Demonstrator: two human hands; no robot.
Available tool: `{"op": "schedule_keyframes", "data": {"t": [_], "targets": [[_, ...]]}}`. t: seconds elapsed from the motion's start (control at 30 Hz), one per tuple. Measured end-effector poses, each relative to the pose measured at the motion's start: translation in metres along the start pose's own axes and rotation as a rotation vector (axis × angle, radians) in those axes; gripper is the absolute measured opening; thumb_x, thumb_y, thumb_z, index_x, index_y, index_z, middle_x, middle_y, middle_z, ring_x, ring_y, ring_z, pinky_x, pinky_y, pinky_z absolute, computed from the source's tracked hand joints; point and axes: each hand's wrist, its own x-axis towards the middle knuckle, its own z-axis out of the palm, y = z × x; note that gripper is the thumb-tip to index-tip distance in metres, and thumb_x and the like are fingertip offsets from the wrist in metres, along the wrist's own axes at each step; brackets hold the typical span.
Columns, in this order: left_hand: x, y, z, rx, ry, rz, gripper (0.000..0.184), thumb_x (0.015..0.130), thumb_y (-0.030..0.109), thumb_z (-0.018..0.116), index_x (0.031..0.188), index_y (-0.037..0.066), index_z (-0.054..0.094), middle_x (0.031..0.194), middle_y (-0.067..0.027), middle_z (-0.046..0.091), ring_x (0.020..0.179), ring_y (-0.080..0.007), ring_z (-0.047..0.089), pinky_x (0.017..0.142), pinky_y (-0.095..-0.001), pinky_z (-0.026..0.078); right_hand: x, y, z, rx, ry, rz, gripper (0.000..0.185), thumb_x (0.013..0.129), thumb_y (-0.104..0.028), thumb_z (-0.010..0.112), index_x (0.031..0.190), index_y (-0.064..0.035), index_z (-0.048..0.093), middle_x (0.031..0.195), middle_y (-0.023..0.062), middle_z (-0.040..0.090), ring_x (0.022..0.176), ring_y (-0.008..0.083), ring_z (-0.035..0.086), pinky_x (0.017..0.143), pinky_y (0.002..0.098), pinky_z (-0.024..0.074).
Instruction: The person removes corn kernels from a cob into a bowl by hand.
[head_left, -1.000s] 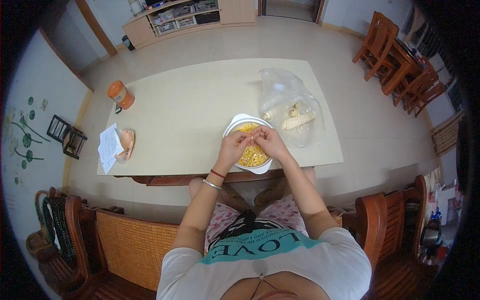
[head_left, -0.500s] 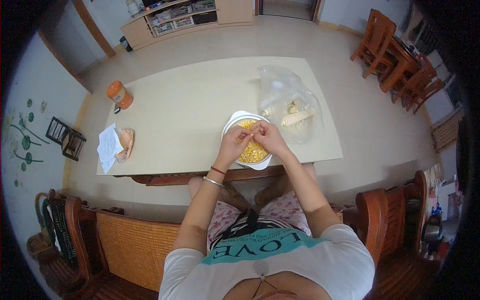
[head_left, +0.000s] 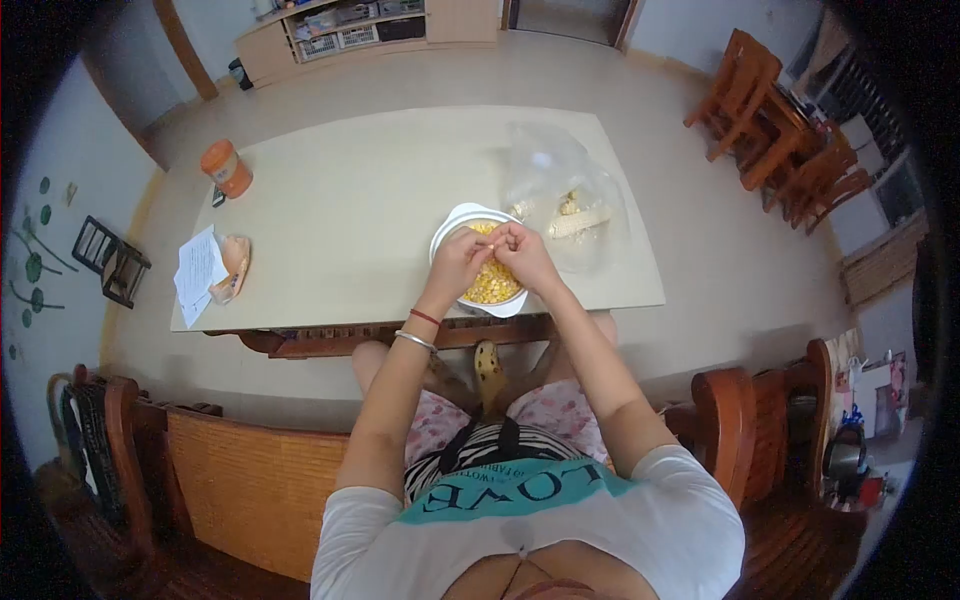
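Note:
A white two-handled bowl stands near the front edge of the table, holding many yellow corn kernels. Above it, my left hand is closed, its thumb and fingers pinched near the bowl's middle. My right hand meets it there, also pinched, fingertips almost touching. Whatever sits between the fingertips is too small to make out; a pale speck shows. Just beyond my right hand, a clear plastic bag lies spread out with a stripped corn cob and other cob pieces on it.
On the cream table, an orange-lidded jar stands at the far left. Papers and a food packet lie at the left edge. A wooden bench is behind me, and wooden chairs stand far right.
The view has shifted, so the table sits slightly further left and higher. Both hands stay pinched together over the bowl. A slippered foot now shows under the table edge.

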Motion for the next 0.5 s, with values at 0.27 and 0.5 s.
{"op": "schedule_keyframes", "data": {"t": [0.27, 0.5], "targets": [[-0.004, -0.005, 0.005, 0.123, -0.099, 0.032, 0.015, 0.073, 0.002, 0.064, 0.086, 0.0, 0.057, 0.078, -0.0132, 0.057, 0.075, -0.0289, 0.059, 0.065, -0.0366, 0.048, -0.014, -0.019, 0.01, -0.348, 0.064, -0.037, 0.016, 0.077, -0.005, 0.059, 0.093, -0.0021, 0.059, 0.071, 0.0038, 0.062, 0.066, 0.0104, 0.056, 0.06, 0.0254, 0.0458], [0.008, -0.002, -0.002, 0.392, -0.063, 0.039, 0.008, 0.072, 0.003, 0.062, 0.079, 0.002, 0.057, 0.081, -0.0122, 0.057, 0.076, -0.0318, 0.056, 0.068, -0.0402, 0.046, -0.021, -0.022, -0.013, -0.355, 0.394, -0.326, 0.015, 0.078, -0.005, 0.055, 0.092, -0.0022, 0.06, 0.076, 0.013, 0.063, 0.069, 0.0198, 0.06, 0.064, 0.0301, 0.0482]]}}
